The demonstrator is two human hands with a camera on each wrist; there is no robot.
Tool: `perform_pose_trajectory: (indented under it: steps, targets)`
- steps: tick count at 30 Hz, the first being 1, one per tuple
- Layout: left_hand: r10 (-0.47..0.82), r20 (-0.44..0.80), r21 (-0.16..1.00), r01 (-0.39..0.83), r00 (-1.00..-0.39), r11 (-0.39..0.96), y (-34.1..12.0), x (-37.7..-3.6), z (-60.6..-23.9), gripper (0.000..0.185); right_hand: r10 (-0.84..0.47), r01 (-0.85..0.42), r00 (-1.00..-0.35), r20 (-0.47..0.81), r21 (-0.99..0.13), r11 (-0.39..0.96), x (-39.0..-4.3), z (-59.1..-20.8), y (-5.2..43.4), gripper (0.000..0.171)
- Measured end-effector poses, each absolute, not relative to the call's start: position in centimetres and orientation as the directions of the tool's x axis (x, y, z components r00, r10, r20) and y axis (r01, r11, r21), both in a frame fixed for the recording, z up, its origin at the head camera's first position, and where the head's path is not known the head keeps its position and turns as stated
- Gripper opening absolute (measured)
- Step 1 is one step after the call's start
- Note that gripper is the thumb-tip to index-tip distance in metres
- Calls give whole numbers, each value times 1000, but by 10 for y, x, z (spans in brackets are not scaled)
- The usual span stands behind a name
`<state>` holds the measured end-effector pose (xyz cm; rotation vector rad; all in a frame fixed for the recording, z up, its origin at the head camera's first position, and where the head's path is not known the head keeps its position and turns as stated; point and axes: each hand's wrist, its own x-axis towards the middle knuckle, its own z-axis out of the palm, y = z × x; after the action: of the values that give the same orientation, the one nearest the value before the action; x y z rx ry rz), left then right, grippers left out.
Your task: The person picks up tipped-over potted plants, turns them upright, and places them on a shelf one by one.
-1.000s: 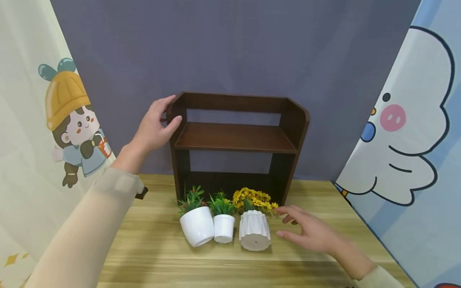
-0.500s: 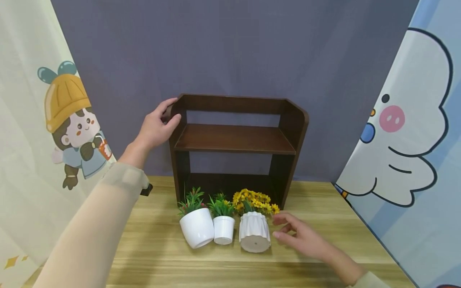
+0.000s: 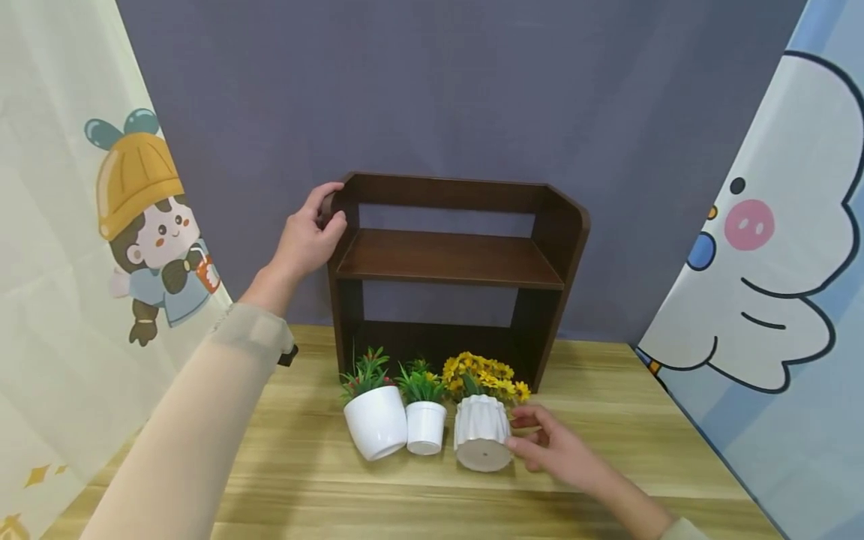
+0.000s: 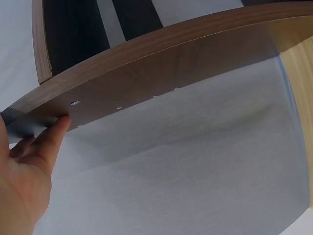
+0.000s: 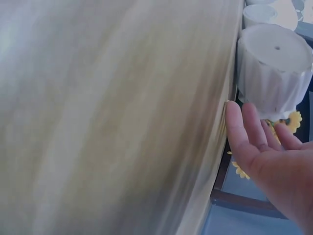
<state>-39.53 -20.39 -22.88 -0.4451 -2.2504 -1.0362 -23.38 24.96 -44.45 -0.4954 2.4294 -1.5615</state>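
A dark brown two-tier wooden shelf (image 3: 448, 255) stands on the table. My left hand (image 3: 307, 236) grips the upper front edge of its left side; in the left wrist view, fingers (image 4: 56, 134) lie against the panel's outer face. Three potted artificial plants lie tipped in front of the shelf, bases towards me. Rightmost is a fluted white pot with yellow flowers (image 3: 482, 431). My right hand (image 3: 560, 450) is at its right side, fingers extended and slightly bent; whether they touch the pot I cannot tell. In the right wrist view the fluted pot (image 5: 274, 68) is just beyond the fingertips.
Left of the fluted pot lie a small white pot with green leaves (image 3: 425, 427) and a larger rounded white pot (image 3: 376, 421) with red-dotted greenery. The wood-grain table (image 3: 324, 495) meets a grey backdrop (image 3: 445, 90). Printed cartoon curtains hang at both sides.
My right hand has moved left, closer to the fluted pot. My left hand stays at the shelf's left side, its fingers a little more bent. The pots have not moved; the head view shifted slightly.
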Motion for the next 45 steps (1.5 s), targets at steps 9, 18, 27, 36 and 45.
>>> perform_pose_trajectory:
  steps: [9, 18, 27, 36, 45]
  targets:
    - [35, 656, 572, 526, -754, 629, -202, -393, -229, 54, -254, -74, -967, -31, -915, 395, -226, -447, 234, 79]
    - [35, 656, 569, 524, -754, 633, -202, -393, -230, 54, -254, -91, -967, -12, -916, 391, -226, -449, 220, 86]
    - [37, 668, 557, 532, -743, 637, -203, -393, -231, 53, -245, -102, -969, 2, -912, 398, -230, -450, 214, 90]
    - [36, 660, 563, 526, -750, 637, -199, -391, -230, 54, -276, -113, -961, -8, -901, 419, -238, -454, 218, 90]
    - [38, 656, 562, 521, -754, 642, -200, -392, -230, 54, -283, -94, -959, -27, -909, 406, -238, -455, 216, 90]
